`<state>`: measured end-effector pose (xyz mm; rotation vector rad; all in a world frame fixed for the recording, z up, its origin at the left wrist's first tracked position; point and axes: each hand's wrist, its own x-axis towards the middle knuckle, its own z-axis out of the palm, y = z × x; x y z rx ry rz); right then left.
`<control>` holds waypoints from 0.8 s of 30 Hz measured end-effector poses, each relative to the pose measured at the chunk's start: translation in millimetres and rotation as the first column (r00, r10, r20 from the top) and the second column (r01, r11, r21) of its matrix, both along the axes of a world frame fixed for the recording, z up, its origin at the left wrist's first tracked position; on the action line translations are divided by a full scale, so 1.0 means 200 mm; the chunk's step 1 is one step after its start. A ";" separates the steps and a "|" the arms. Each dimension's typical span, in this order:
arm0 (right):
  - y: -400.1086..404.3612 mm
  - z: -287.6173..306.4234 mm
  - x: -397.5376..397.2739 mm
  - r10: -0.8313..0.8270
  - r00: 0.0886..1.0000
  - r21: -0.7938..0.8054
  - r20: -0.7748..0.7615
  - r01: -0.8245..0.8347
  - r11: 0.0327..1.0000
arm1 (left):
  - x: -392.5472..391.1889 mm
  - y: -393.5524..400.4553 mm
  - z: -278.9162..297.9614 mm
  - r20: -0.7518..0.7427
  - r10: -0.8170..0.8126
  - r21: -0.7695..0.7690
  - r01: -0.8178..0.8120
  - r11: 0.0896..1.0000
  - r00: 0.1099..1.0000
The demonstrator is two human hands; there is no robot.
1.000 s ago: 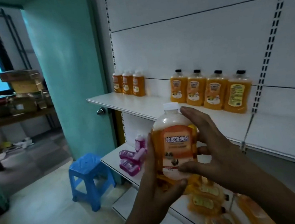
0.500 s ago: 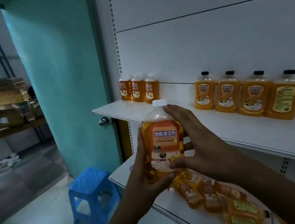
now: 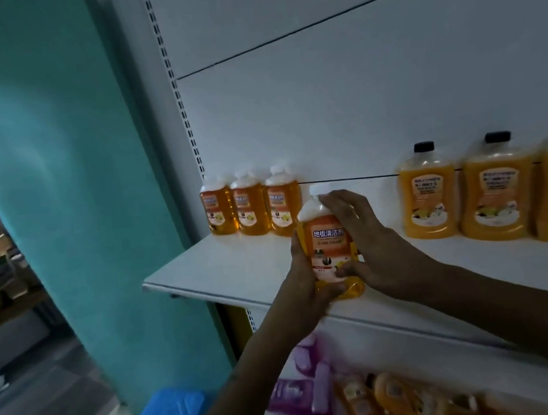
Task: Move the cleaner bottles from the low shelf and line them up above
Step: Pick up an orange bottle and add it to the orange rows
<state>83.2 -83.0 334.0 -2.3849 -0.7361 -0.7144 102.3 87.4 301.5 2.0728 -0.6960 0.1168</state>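
Both hands hold one orange cleaner bottle (image 3: 330,245) with a white cap, upright, over the near part of the upper shelf (image 3: 239,270). The left hand (image 3: 305,288) wraps its lower left side, thumb on the label. The right hand (image 3: 363,241) curls around the right side, with fingers up at the cap. Whether its base touches the shelf, I cannot tell. Just to the far left stand three similar bottles (image 3: 251,206) in a row against the back panel. To the right stand larger bottles with black caps (image 3: 494,187). On the low shelf (image 3: 403,346) below lie more orange bottles (image 3: 376,401) and purple ones (image 3: 300,400).
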 end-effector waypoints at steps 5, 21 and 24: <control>-0.01 -0.05 0.41 -0.082 0.996 -0.011 0.047 0.083 0.997 | 0.37 0.04 0.00 0.138 0.070 0.251 -0.103 0.963 0.988; 0.04 -0.06 0.91 -0.553 0.827 -0.167 0.100 0.561 0.810 | 0.54 0.08 -0.08 0.371 0.193 0.584 -0.390 0.712 0.908; 0.07 -0.01 0.86 -0.587 0.807 -0.175 0.063 0.588 0.790 | 0.50 0.10 -0.05 0.409 0.174 0.442 -0.361 0.821 0.896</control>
